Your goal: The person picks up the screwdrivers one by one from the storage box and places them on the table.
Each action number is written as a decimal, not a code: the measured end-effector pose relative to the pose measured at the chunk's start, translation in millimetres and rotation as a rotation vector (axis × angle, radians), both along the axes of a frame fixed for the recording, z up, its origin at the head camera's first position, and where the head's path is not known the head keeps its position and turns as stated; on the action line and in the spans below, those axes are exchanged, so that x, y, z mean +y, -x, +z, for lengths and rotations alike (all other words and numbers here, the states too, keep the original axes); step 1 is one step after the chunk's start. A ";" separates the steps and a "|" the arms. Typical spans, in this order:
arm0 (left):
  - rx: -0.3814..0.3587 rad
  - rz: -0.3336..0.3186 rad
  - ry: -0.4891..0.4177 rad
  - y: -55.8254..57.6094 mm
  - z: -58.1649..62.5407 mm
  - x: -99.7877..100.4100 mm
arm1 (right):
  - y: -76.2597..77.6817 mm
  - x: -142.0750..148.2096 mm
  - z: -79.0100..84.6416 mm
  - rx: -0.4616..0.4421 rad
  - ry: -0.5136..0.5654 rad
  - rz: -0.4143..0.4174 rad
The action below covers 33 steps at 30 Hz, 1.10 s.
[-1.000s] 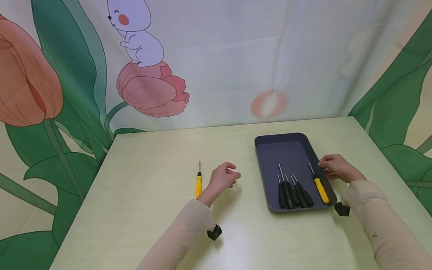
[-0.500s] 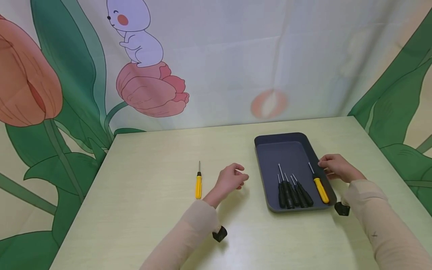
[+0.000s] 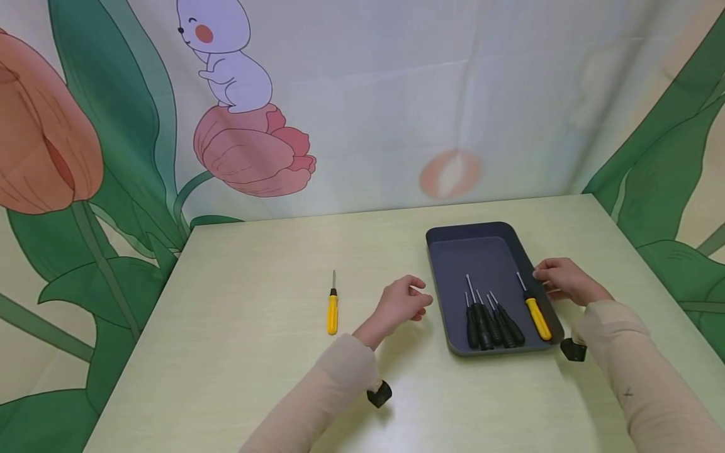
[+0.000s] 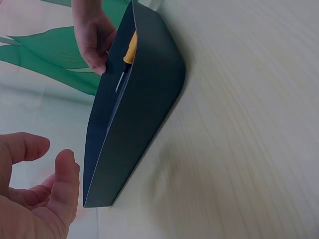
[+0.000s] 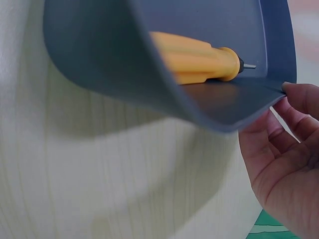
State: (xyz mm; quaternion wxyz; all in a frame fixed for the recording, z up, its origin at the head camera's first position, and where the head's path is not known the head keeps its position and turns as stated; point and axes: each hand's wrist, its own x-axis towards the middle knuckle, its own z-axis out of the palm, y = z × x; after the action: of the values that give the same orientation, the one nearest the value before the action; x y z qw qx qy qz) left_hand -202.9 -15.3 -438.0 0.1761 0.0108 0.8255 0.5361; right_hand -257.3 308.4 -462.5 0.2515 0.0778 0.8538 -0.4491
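Note:
A dark grey-blue tray [image 3: 470,251] lies on the right half of the table. My right hand [image 3: 571,281] pinches its right rim, with the thumb over the edge and the fingers outside, as the right wrist view shows. Inside the tray are several black-handled screwdrivers [image 3: 491,324] side by side and one yellow-handled screwdriver [image 3: 537,318] along the right wall. My left hand [image 3: 401,303] hovers just left of the tray, fingers loosely bent and holding nothing; in the left wrist view a gap parts thumb and fingers. A second yellow screwdriver [image 3: 332,311] lies on the table, left of that hand.
The pale wooden table [image 3: 243,327] reaches back to a hanging cloth [image 3: 362,126] printed with tulips and a white animal. Each wrist carries a small black camera, such as the left one [image 3: 379,394].
My left hand has moved right, away from the loose yellow screwdriver and closer to the tray. The right hand and the tray have stayed in place.

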 end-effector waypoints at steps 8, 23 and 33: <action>-0.011 -0.033 -0.005 -1.7 0.9 11.7 | -0.3 -0.5 -1.1 0.006 0.003 -0.010; -0.014 -0.101 -0.033 -6.8 1.0 28.4 | -2.1 -1.7 0.8 0.014 0.025 -0.004; 0.057 -0.123 0.064 -5.8 -0.4 44.2 | -0.9 -1.5 1.3 0.008 0.017 -0.008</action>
State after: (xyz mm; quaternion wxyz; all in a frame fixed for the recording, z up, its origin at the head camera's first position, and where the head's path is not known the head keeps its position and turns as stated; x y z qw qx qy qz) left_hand -197.1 28.9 -438.4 0.1852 0.0711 0.8447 0.4971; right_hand -256.3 306.8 -461.2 0.2471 0.0773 0.8506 -0.4576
